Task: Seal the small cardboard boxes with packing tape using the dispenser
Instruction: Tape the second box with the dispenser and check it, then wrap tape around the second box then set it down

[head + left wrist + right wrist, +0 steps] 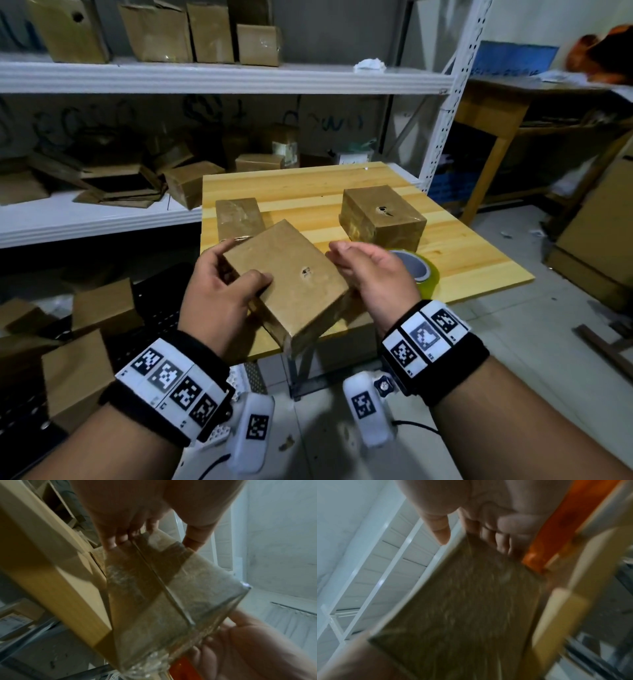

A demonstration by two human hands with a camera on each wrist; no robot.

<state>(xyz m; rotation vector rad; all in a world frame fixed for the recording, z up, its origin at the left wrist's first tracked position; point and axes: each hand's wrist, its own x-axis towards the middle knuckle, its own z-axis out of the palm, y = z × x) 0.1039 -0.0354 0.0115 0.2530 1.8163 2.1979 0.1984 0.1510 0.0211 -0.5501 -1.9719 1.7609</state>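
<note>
A small brown cardboard box (291, 274) hangs tilted above the front edge of the wooden table (472, 253), held between both hands. My left hand (236, 263) grips its left side, thumb on the top face and fingers at the far corner. My right hand (359, 270) holds the right side, thumb up, its fingers hidden behind the box. In the left wrist view the box's underside (171, 595) shows a flap seam under clear tape. The right wrist view is blurred: fingers (498, 536) lie on the box (462, 608). A yellow-green tape roll (426, 274) lies right of my right hand.
Two more taped boxes stand on the table, one at the back left (239, 217) and one at the back right (382, 214). An orange piece (556, 527) shows beside the box; what it is I cannot tell. White shelves (205, 78) with cartons stand behind.
</note>
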